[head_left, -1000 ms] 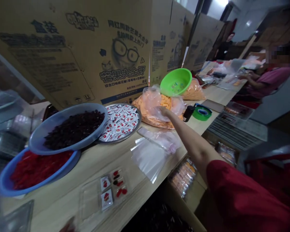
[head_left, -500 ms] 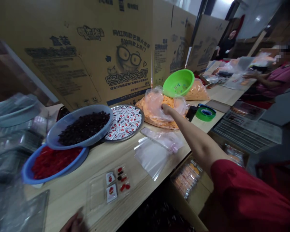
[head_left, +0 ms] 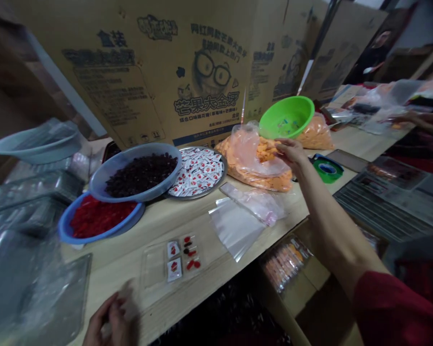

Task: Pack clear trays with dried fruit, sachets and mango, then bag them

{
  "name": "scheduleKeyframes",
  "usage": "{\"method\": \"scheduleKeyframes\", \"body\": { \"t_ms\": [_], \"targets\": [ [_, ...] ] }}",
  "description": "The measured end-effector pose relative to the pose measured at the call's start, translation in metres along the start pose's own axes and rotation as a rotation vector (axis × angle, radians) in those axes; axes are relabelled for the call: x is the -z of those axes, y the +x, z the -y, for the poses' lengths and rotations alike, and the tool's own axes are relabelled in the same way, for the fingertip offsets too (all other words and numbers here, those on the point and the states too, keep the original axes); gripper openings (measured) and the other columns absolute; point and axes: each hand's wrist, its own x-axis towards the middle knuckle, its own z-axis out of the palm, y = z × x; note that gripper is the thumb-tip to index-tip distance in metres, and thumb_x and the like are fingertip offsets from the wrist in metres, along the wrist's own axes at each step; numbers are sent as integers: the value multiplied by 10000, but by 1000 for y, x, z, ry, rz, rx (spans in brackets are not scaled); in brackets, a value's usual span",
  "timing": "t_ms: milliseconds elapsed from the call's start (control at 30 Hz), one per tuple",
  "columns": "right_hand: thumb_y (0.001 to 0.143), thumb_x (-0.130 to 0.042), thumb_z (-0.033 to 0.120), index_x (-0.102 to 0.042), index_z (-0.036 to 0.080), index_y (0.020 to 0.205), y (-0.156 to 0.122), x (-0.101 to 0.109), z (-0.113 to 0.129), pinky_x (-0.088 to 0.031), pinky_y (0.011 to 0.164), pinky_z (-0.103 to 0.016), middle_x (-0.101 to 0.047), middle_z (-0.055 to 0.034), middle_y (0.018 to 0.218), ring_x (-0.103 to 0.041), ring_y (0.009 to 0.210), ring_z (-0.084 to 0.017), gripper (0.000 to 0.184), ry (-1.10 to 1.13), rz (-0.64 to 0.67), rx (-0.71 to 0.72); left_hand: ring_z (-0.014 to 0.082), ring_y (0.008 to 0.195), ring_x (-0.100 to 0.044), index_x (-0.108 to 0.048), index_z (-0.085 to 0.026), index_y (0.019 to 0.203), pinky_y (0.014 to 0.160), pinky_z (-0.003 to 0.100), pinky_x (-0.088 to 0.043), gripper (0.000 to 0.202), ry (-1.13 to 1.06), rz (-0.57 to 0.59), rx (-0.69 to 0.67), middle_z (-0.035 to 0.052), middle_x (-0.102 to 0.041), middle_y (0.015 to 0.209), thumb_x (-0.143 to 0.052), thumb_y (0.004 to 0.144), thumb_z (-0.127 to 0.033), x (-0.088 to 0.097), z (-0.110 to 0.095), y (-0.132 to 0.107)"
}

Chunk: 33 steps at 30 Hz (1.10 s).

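My right hand [head_left: 291,153] is at the open plastic bag of orange candies [head_left: 269,150], its fingers bent together over the right side of the opening. Whatever lies between those fingertips is too small to make out. Low on the left, my left hand [head_left: 108,319] rests at the table with fingers curled; what they hold, if anything, is hidden. Beside it lies a clear plastic tray [head_left: 154,265]. White printed sachets [head_left: 173,269] sit in its middle, and small red and dark candies [head_left: 192,252] in its right part.
Left are a basin of dark candies [head_left: 140,175], a blue basin of red candies [head_left: 101,218] and stacked clear trays [head_left: 21,202]. A metal plate [head_left: 222,180] holds sachets. Clear bags [head_left: 234,230], a green basin [head_left: 292,113] and a tape roll [head_left: 326,168] are rightward. Cardboard [head_left: 147,96] stands behind.
My right hand has shifted from over the bag's plastic to the right side of its opening. More of my left hand shows now. The view has turned left and downward.
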Motion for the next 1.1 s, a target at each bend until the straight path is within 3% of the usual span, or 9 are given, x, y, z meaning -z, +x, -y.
{"method": "scheduleKeyframes", "body": {
  "t_ms": [100,167,267,367,467,567,700,1000,1100],
  "targets": [
    [633,-817,191,-692,186,913,-57,-18,4,-574,632,-237,-681,14,820,-646,664,-101,307,138,209,56,212,787,-690,-683,-272,1161,813,368,-567,319,-147,-1,-65,17,-720,945,-607,884,-411,-4,-43,5],
    [619,-870,254,-725,192,951,-107,-45,-4,-580,618,-241,-705,-10,880,-653,671,-110,368,202,402,37,189,877,-680,-673,-233,1135,852,336,-555,266,-233,131,-165,38,-706,1014,-611,912,-366,-11,-78,6],
    [628,-904,301,-744,201,971,-191,-97,-29,-576,623,-209,-723,-26,918,-672,711,-111,391,284,668,-165,162,963,-644,-614,-239,1271,906,324,-549,354,-328,350,-336,88,-621,1253,-627,924,-313,-26,-117,10],
    [642,-908,330,-751,219,975,-265,-146,-59,-585,639,-197,-732,-22,936,-690,760,-117,385,360,878,-430,166,1048,-640,-490,-275,1424,849,300,-572,533,-469,539,-313,130,-466,1495,-654,919,-316,-33,-125,15],
    [602,-934,344,-748,219,937,-307,-181,-83,-607,690,-224,-739,-18,974,-708,811,-133,404,423,987,-617,203,1158,-618,-610,-219,1281,897,310,-556,358,-486,632,-276,129,-566,1400,-624,941,-330,-30,-107,20],
    [564,-953,361,-745,210,907,-319,-201,-97,-618,698,-242,-745,-25,968,-717,818,-145,428,408,977,-689,172,947,-663,-678,-169,1100,837,286,-545,260,-477,570,-132,87,-703,1076,-645,921,-354,-23,-83,29],
    [571,-951,361,-757,209,944,-308,-207,-107,-605,636,-207,-750,-33,932,-714,764,-131,447,330,878,-645,113,659,-575,-675,-156,1105,659,237,-494,318,-433,435,29,22,-686,847,-672,879,-380,-18,-57,50],
    [575,-948,383,-763,205,944,-300,-192,-108,-597,599,-221,-762,-43,922,-710,763,-157,449,321,739,-560,181,759,-587,-677,-163,1112,776,308,-461,263,113,738,-233,24,-648,790,-609,859,-191,-31,-60,78],
    [571,-947,382,-772,212,932,-307,-194,-106,-583,585,-196,-753,-26,887,-685,700,-119,436,311,760,-567,209,858,-614,-685,-167,1093,854,341,-477,281,167,757,-293,63,-659,917,-593,830,-127,-42,-60,82]
  ]
}}
